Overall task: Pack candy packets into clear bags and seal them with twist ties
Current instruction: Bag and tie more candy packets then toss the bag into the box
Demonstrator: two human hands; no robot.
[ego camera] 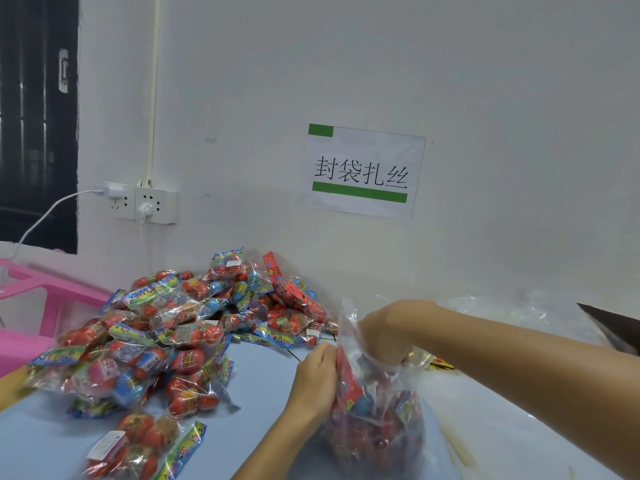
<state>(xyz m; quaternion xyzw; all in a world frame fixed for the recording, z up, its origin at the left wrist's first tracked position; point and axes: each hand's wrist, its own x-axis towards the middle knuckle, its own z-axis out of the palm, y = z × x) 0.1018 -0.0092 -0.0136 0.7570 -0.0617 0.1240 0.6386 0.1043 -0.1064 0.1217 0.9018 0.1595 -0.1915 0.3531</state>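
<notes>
A clear bag (377,427) full of red and blue candy packets stands on the blue table in front of me. My left hand (317,379) pinches the bag's left edge near its mouth. My right hand (388,336) reaches down into the open mouth from above, fingers curled inside the plastic; what they hold is hidden. A big heap of loose candy packets (180,327) lies to the left. A thin twist tie (294,355) lies on the table just beyond my left hand.
The blue table (263,386) meets a white wall with a paper sign (363,171). A pink plastic stool (38,296) stands at the far left. Spare clear bags (502,310) lie behind my right arm. A dark object (613,327) sits at the right edge.
</notes>
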